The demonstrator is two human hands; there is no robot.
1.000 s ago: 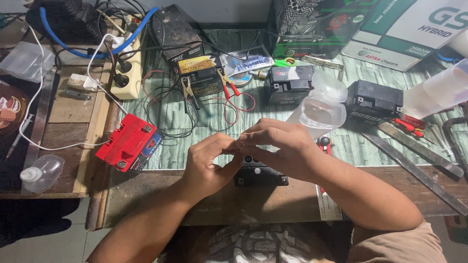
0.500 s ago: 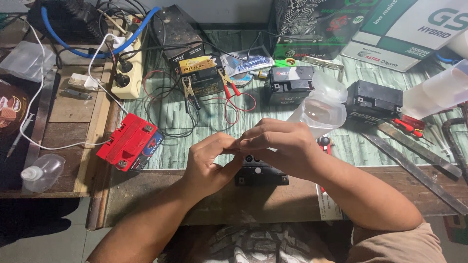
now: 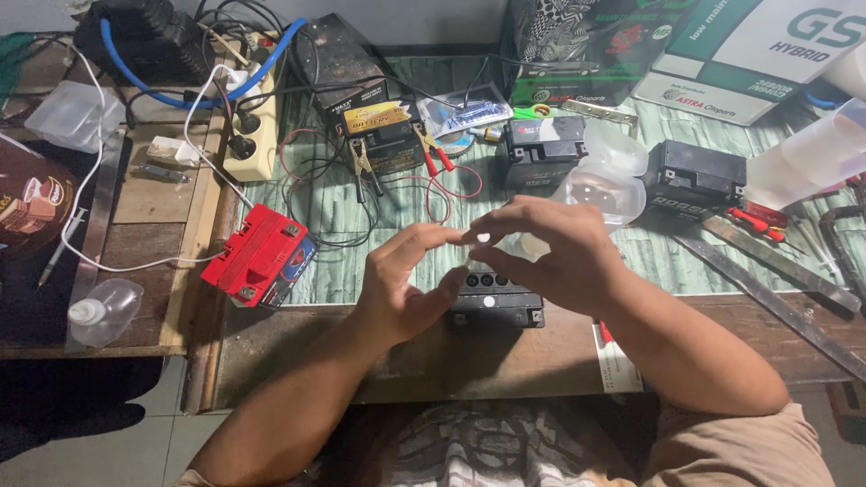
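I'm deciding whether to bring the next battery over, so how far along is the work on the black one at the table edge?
Looks early to midway. Done: the black battery sits at the table edge with round openings showing along its top. In hand: the left hand and right hand pinch a small white piece together above it. Left: the openings look uncovered, and the clear bottle lies behind, untouched.
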